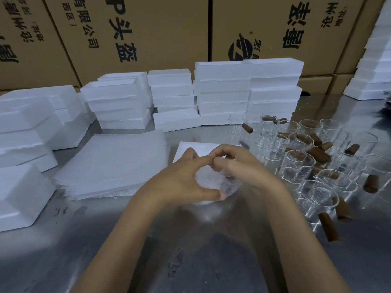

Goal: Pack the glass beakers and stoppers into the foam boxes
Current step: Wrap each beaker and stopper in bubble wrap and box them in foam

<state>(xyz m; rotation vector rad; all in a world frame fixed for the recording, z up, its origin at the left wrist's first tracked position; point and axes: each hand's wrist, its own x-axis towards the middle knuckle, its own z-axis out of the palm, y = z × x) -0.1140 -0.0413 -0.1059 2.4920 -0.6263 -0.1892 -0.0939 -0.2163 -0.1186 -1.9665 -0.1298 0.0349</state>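
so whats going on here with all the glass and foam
A person is packing glassware at a metal table. Both hands, the left hand and the right hand, hold a beaker wrapped in bubble wrap in front of an open foam box. To the right stand loose glass beakers and brown stoppers; a stack of wrap sheets and piled foam boxes wait behind.

Translucent wrapped object [208, 182] between both hands: contents indiscernible. White foam box [190, 150] behind the hands: largely hidden. Far-right white foam stack [374, 66] and brown cardboard cartons [148, 28]: cropped by frame edges.
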